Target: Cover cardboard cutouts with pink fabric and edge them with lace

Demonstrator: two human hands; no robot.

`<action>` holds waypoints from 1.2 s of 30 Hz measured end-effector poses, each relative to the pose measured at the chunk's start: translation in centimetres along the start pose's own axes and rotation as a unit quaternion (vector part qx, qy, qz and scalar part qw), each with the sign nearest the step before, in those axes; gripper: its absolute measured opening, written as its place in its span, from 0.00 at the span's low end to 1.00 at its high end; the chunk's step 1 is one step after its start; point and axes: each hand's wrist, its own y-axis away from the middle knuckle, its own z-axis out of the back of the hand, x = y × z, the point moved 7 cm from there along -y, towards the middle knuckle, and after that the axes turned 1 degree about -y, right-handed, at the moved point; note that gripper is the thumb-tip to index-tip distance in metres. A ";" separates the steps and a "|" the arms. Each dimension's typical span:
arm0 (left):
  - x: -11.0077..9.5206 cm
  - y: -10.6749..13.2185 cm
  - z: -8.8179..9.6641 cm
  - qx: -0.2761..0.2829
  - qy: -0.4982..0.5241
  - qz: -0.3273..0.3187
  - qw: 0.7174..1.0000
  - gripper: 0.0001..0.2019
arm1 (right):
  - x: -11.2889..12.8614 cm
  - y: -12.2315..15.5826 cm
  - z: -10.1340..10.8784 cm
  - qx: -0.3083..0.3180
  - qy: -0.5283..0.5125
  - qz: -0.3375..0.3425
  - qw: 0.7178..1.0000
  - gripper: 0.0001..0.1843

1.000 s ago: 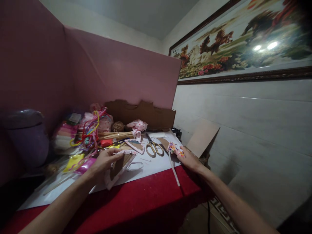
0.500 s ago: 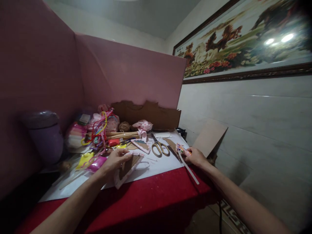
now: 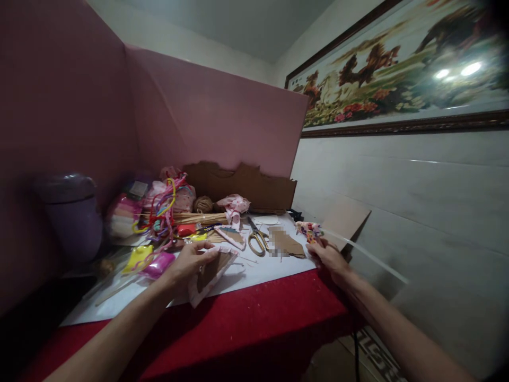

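Observation:
My left hand (image 3: 190, 263) pinches a piece of cardboard (image 3: 211, 269) edged with pale pink cloth, tilted above the front edge of the white sheet. My right hand (image 3: 329, 259) is closed around a colourful patterned hot glue gun (image 3: 310, 230), held off the table's right side. A long translucent glue stick (image 3: 369, 253) sticks out of the gun toward the right. Between my hands lie gold-handled scissors (image 3: 258, 244) and bare brown cardboard pieces (image 3: 292, 245), partly pixelated. Another cloth-edged cardboard piece (image 3: 231, 236) lies behind the left hand.
A white sheet (image 3: 262, 269) covers part of the red tablecloth (image 3: 258, 313). Pipe cleaners (image 3: 172, 199), wooden sticks (image 3: 199, 218), a twine ball (image 3: 203, 205) and coloured packets (image 3: 159, 265) crowd the left. A purple bin (image 3: 73, 223) stands far left. A dark cord (image 3: 356, 345) hangs at right.
My right hand has turned the glue gun and moved slightly right, so its glue stick swings from pointing down to pointing right. Cardboard pieces beside the scissors now show fully. The left hand barely moved.

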 end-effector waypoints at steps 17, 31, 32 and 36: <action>1.1 0.4 -1.0 0.033 0.052 0.043 0.997 0.17 | 3.5 10.3 -14.1 0.330 -0.179 -0.218 0.901 0.17; -0.1 0.9 -1.0 0.012 0.035 0.037 0.999 0.16 | 3.7 9.7 -15.7 0.330 -0.173 -0.221 0.902 0.16; -0.1 0.9 -1.0 0.014 0.037 0.036 0.999 0.17 | 3.7 9.6 -15.7 0.330 -0.169 -0.222 0.902 0.16; -0.2 1.0 -1.1 0.020 0.041 0.032 0.998 0.18 | 3.6 9.4 -15.8 0.331 -0.159 -0.224 0.903 0.17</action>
